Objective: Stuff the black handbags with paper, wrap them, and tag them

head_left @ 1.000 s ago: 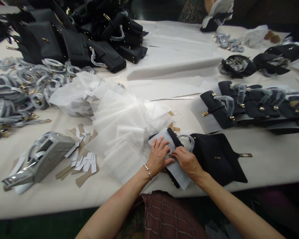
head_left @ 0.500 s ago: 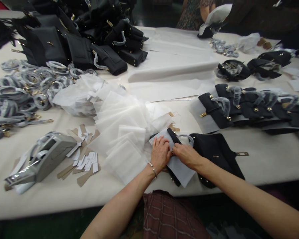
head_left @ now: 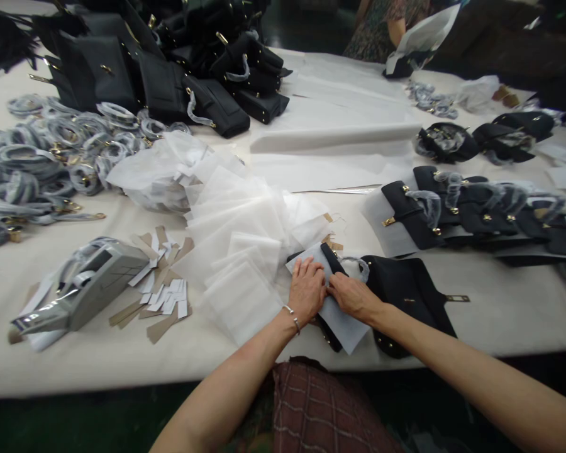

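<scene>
A small black handbag (head_left: 331, 258) lies in front of me, with a pale translucent sheet (head_left: 345, 328) over its front. Flat on the sheet rests my left hand (head_left: 306, 288), its fingers stretched out. My right hand (head_left: 353, 296) is closed, with its fingertips pressed at the edge of the bag's flap, close by my left fingers; the exact spot they pinch is hidden. A clear-wrapped handle (head_left: 361, 267) arches beside my right knuckles. Under my right forearm, another black handbag (head_left: 405, 289) lies with its flap and metal tab pointing right.
White paper sheets (head_left: 240, 296) fan out left of my hands. Beyond them are card strips (head_left: 170, 299), a grey tape dispenser (head_left: 89, 286), wrapped straps (head_left: 42, 157) and piled black bags (head_left: 99, 69). A row of bags (head_left: 476, 207) stands right; a person's arm (head_left: 397, 31) shows behind.
The view has shifted slightly, so the table's contents sit a little further right. Both hands stay at the same place on the handbag, with my right fingers slightly shifted.
</scene>
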Available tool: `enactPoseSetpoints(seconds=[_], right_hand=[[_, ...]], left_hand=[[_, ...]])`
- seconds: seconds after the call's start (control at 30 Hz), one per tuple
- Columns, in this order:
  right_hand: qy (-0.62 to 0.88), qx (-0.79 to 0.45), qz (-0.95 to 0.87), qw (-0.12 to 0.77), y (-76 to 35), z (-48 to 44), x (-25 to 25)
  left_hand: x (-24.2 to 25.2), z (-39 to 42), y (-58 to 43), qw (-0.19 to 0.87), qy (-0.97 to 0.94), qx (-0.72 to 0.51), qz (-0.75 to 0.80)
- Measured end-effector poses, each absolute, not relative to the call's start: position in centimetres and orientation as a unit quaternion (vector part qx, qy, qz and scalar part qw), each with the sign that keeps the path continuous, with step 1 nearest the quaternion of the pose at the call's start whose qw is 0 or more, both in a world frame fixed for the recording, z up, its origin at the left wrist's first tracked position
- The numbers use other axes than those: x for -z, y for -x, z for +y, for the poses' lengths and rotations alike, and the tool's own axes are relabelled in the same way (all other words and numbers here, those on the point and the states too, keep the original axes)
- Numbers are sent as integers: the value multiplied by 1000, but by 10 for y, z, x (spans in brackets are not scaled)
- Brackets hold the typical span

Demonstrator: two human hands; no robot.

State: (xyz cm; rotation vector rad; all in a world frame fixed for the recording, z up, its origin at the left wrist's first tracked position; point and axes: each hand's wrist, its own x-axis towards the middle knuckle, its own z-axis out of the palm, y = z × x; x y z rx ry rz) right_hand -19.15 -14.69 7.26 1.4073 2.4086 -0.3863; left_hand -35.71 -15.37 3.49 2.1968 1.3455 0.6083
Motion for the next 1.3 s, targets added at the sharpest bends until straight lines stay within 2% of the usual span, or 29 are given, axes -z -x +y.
enactPoseSetpoints(seconds=[0.3, 0.5, 0.67, 0.8, 0.93, 1.0, 1.1, 1.2, 1.3], right_hand=[[-578, 147, 792, 127, 195, -156, -75], [-736, 104, 668, 34, 131, -127, -84], [-719, 149, 677, 53, 131, -97, -67], [-722, 180, 666, 60, 146, -89, -85], [-707, 237, 666, 22, 151, -95, -148], [-696, 258, 669, -40, 157, -99, -184], [-698, 225, 667, -133, 169, -104, -221], [-684, 186, 684, -171, 175, -113, -236], [-604, 271, 720, -207, 159, -116, -242]], left_hand=[[-34, -153, 359, 250, -800, -253, 483], [-38, -166, 381, 248, -771, -349, 471], [-32, -191, 412, 279, -676, -405, 548], [-50, -190, 419, 320, -657, -421, 537], [-109, -170, 400, 440, -638, -437, 457], [-141, -154, 385, 511, -636, -404, 414], [-177, -128, 354, 624, -595, -332, 384], [-192, -106, 319, 762, -448, -328, 334], [-196, -90, 294, 838, -274, -372, 291]])
